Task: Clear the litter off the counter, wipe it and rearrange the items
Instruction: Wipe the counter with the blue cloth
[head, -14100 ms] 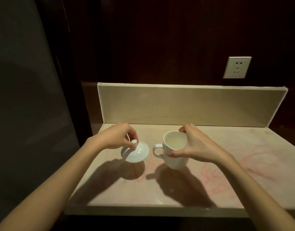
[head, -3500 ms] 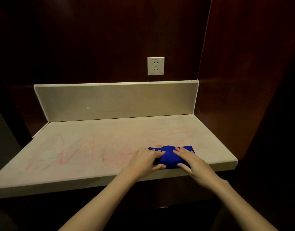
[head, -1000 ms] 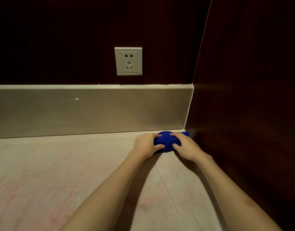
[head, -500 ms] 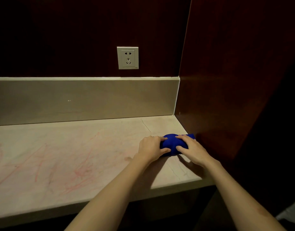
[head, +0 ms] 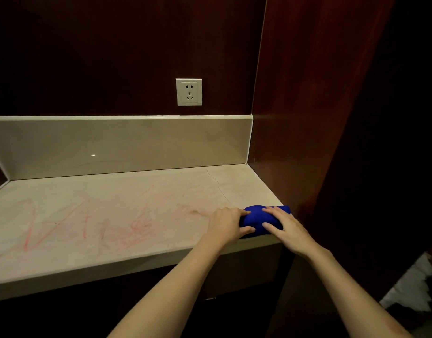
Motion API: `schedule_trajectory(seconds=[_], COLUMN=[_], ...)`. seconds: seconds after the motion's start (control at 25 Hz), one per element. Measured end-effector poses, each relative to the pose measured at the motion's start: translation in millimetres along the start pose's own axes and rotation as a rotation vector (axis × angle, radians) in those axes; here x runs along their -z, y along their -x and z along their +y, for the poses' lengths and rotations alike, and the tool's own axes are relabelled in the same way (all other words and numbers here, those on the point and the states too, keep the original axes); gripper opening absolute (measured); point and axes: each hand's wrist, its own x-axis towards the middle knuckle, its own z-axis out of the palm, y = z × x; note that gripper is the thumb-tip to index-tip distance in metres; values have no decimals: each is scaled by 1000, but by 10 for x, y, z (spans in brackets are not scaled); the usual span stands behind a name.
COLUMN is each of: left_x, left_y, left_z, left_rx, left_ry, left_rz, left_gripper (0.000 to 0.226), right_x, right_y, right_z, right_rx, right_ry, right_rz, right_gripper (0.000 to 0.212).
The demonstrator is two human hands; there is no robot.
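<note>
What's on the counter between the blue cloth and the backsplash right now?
Head view: nothing stands between the blue cloth and the backsplash; only bare counter with a thin crack and faint red scribbles.

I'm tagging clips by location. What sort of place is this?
Probably a hotel or home alcove: a pale stone counter with backsplash, dark wood panelling, and a wall socket.

We see a white wall socket (head: 189, 92) set in the dark wood panelling (head: 112, 52) above the beige backsplash (head: 127, 145).
</note>
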Motion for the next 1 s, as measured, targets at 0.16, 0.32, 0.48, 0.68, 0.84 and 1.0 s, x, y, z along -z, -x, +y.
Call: schedule_trajectory(seconds=[0.16, 0.32, 0.48, 0.68, 0.84, 1.0], left_x=[1, 9, -13, -21, -34, -39], left_y=[141, 187, 131, -35, -221, -496], left_z=[11, 21, -27, -80, -180, -317], left_rx=[-16, -31, -21, -4, 31, 50], left_ry=[43, 54, 79, 83, 100, 93], left_rz=[17, 28, 40, 39, 25, 37], left_gripper=[58, 59, 56, 53, 52, 52], right_x=[-32, -57, -63, -56, -88, -103], right_y=[135, 150, 85, -117, -355, -717], right_z=[-5, -23, -8, 30, 42, 72], right_rx=[-2, -11, -20, -9, -5, -1], right_ry=[18, 32, 40, 47, 58, 59], right_rz=[-9, -5, 3, 12, 21, 13], right_gripper=[48, 48, 46, 47, 48, 48])
